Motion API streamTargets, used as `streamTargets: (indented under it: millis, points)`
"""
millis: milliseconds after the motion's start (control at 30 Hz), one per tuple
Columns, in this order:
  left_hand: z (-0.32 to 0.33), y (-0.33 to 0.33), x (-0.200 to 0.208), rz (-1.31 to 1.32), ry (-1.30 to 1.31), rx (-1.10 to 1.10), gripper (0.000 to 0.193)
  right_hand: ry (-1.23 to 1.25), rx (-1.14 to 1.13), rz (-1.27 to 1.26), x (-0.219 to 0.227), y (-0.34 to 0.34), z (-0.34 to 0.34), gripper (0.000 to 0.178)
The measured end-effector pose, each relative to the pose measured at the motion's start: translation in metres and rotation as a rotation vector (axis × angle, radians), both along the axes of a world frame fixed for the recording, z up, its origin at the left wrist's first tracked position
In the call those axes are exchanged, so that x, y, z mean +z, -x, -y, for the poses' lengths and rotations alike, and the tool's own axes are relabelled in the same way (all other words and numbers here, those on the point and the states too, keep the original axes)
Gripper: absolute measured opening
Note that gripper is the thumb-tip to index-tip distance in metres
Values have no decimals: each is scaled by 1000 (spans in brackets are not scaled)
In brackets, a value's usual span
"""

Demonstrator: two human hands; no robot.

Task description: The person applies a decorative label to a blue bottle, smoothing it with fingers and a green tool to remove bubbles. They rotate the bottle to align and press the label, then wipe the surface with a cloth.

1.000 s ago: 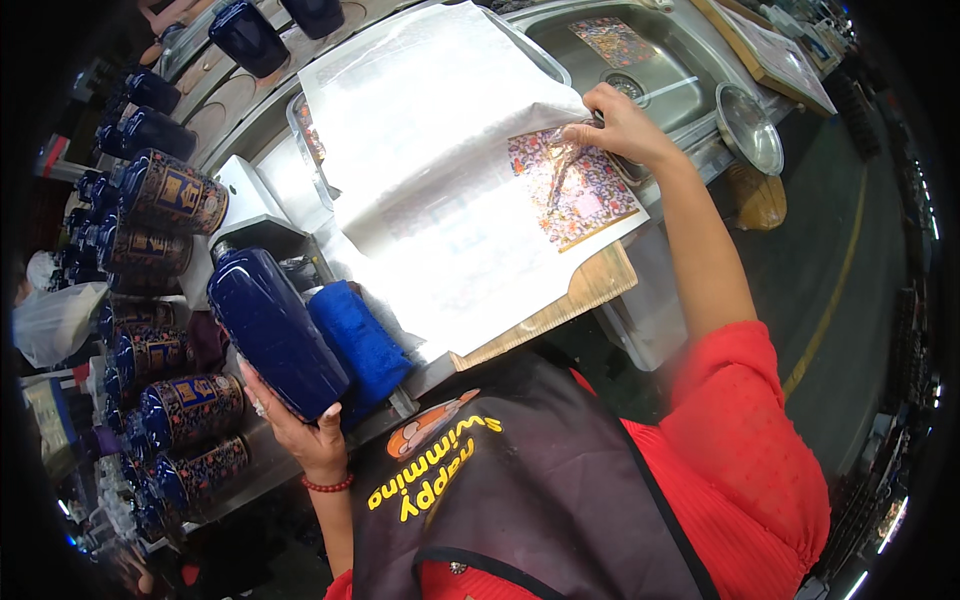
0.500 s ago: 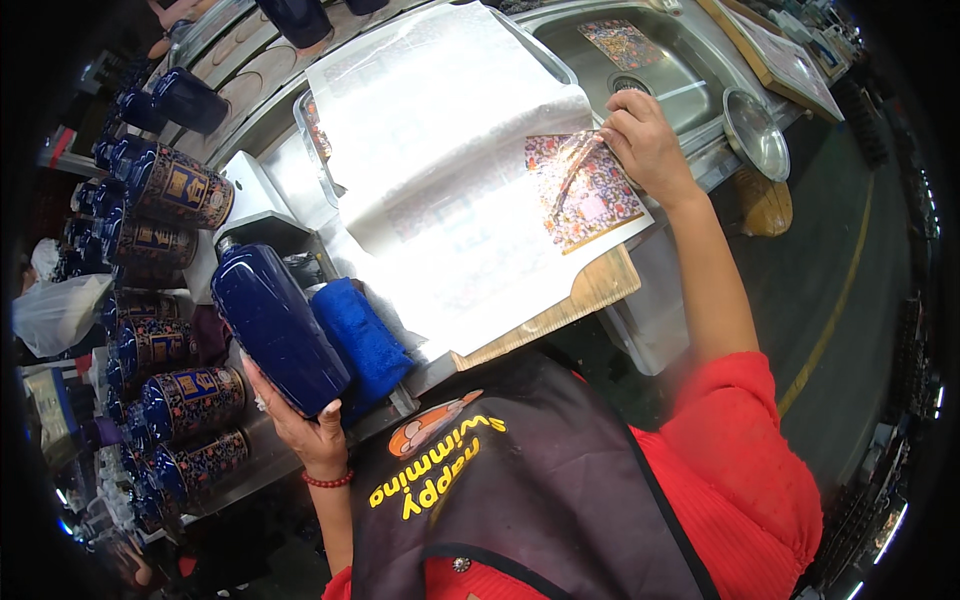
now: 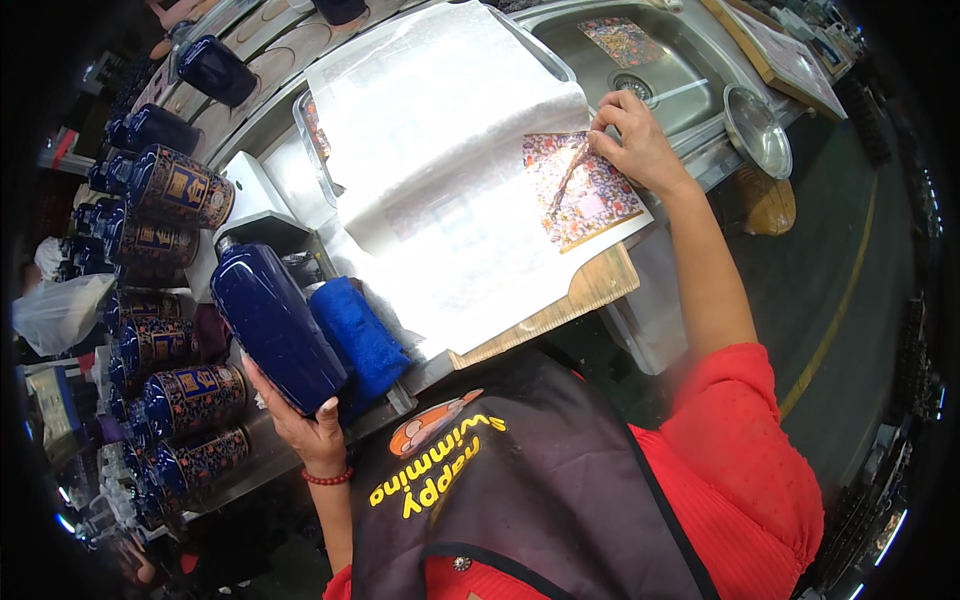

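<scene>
At the far left, rows of dark blue ceramic bottles with patterned gold-and-red wraps (image 3: 180, 188) lie stacked on their sides, beside a crumpled white plastic bag (image 3: 62, 312). Just right of them the left hand (image 3: 300, 420) is closed around the base of a plain glossy dark blue ceramic bottle (image 3: 275, 325), palm under it and thumb lying up its near face, so the bottle tilts away toward the far left with its neck pointing off. That forearm rises from the near edge with a red bead bracelet (image 3: 326, 477) at the wrist. The bottle looks heavy, smooth and breakable, probably slippery under glaze, so a grip low around the body with support beneath seems safest. Touching its right side lies a blue rolled cloth (image 3: 358, 340) on the steel worktop (image 3: 270, 170). Further right a large white sheet of paper (image 3: 440, 190) covers a pale wooden board (image 3: 560, 305), whose near edge shows beneath it. On the sheet's right part lies a thin multicoloured patterned decal sheet (image 3: 585, 195); it appears light, limp and easy to tear or crease, best lifted at a corner or edge. The right hand (image 3: 635, 140) rests at its far right corner, fingers pinched narrow on a slim stick-like tool (image 3: 570, 175) laid across the decal, arm stretched out from the red sleeve. Beyond it sit a steel sink basin (image 3: 690, 50) and a round metal dish (image 3: 755, 130).
</scene>
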State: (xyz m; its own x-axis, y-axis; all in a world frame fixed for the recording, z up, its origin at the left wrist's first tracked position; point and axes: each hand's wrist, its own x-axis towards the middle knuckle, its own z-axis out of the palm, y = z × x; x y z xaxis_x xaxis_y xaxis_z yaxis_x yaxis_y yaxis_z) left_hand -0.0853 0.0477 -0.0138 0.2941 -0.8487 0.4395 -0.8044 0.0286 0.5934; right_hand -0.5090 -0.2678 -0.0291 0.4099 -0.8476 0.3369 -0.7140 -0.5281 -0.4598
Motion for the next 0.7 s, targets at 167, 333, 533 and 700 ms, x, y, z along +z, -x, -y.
streamTargets:
  millis: [167,333,533,700]
  points:
    - [0,-1,-1,-2,10,-6,114,226,120,41,24,-8,-15,15]
    - [-1,0,1,-23,-9,-1,114,165,16,334,50,16,6,15]
    - [-1,4,11,177,20,39,114,-235,-402,166,-6,75,121,23]
    - [-1,-2,25,385,-43,43,105,-180,-442,-508,-109,111,180,38]
